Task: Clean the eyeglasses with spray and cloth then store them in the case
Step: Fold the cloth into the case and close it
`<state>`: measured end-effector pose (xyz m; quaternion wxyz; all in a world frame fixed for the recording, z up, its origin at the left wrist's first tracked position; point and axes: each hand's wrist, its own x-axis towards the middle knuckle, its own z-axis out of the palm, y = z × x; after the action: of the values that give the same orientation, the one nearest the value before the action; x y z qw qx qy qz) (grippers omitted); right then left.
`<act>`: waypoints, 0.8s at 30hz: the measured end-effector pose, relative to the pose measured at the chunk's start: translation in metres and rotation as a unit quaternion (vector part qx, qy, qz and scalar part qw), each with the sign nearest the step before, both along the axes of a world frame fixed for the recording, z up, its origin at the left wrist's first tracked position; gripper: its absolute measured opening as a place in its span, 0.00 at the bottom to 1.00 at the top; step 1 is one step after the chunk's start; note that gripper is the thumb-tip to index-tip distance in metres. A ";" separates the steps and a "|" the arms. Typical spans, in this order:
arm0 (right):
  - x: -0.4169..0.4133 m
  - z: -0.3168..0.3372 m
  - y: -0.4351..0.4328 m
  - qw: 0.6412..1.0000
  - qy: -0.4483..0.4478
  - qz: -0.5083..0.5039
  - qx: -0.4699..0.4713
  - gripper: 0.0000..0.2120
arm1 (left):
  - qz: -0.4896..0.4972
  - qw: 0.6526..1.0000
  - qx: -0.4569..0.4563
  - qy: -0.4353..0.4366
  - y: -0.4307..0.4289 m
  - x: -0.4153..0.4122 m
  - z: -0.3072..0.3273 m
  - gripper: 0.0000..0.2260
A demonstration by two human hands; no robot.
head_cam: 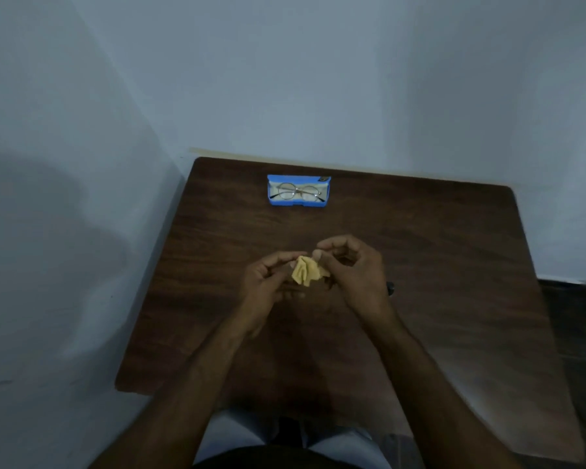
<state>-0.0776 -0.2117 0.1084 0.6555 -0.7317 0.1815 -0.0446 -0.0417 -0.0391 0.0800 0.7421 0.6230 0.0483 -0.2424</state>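
Head view: a crumpled yellow cloth [306,272] is held between the left hand [268,282] and the right hand [352,272], just above the middle of the worktop [420,248]. The grip of each hand is closed on the cloth, which is pinched between fingers and thumb at opposite sides. The eyeglasses [296,192] are seen lying in the open blue case [298,204] at the far side of the worktop, well apart from both hands. A small dark object [390,288] is partly hidden behind the right hand; whether it is the spray cannot be told.

Several risks can be judged from here. If the cloth is used bunched, grit could be trapped in a fold and the lenses scratched. The thin wire frame could be bent if it is lifted by one side or rubbed too hard. The open case could be dragged or tipped if the eyeglasses are pulled out without it being steadied. In such dim light, smears could also be missed.
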 end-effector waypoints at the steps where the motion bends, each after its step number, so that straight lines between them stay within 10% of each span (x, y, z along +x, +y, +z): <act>1: 0.002 0.006 0.001 0.999 0.020 -0.013 0.042 0.04 | 0.004 0.999 -0.032 0.021 0.001 0.002 0.005 0.12; 11: 0.016 0.022 0.027 0.963 0.125 -0.102 0.218 0.04 | -0.095 0.985 0.040 -0.139 0.024 0.024 0.035 0.17; 24: 0.017 0.007 0.048 0.925 0.138 -0.090 0.343 0.07 | -0.125 0.975 0.160 -0.087 0.046 0.053 0.033 0.06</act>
<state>-0.0605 -0.1635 0.1159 0.8281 -0.4414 0.3396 0.0634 0.0116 0.0069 0.1132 0.5982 0.7532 -0.0565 -0.2678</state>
